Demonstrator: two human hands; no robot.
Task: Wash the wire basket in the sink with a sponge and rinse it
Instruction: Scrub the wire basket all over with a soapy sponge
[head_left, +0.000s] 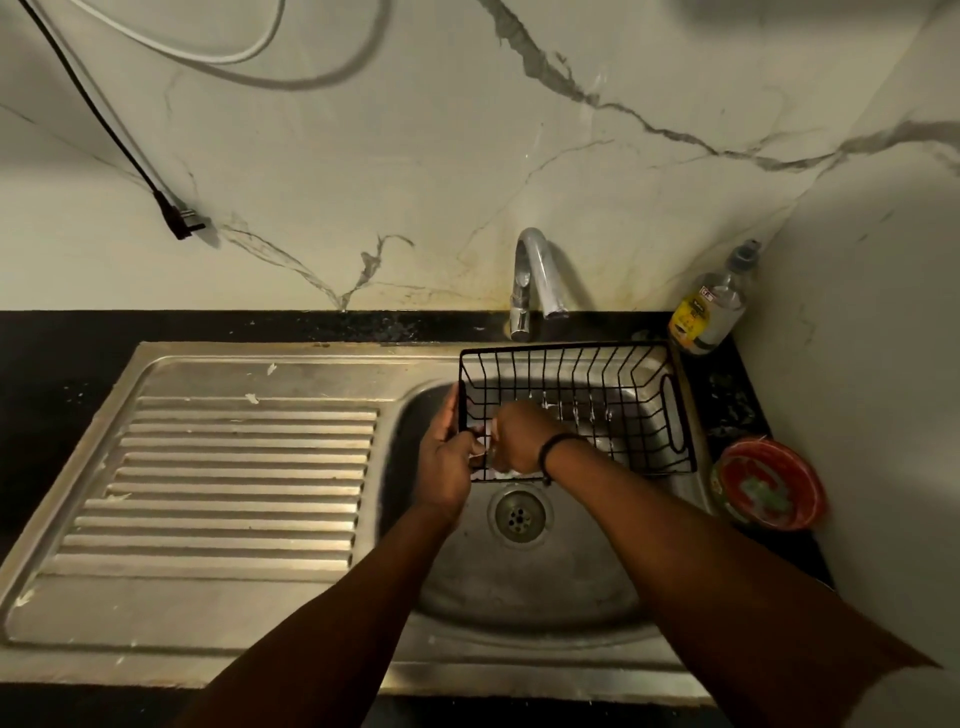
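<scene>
Head view: left hand (448, 462) grips the wire basket (576, 405) over the sink (260, 597); right hand (519, 436) curls inside it.

A white marble-veined wall (415, 156) rises behind the black surface (62, 374). Above the surface, cables (104, 130) hang down the wall. The light is dim and warm.

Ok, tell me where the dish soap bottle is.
In the head view, the clear plastic soap bottle stands on the black counter's back right corner, right of the chrome tap.
</scene>
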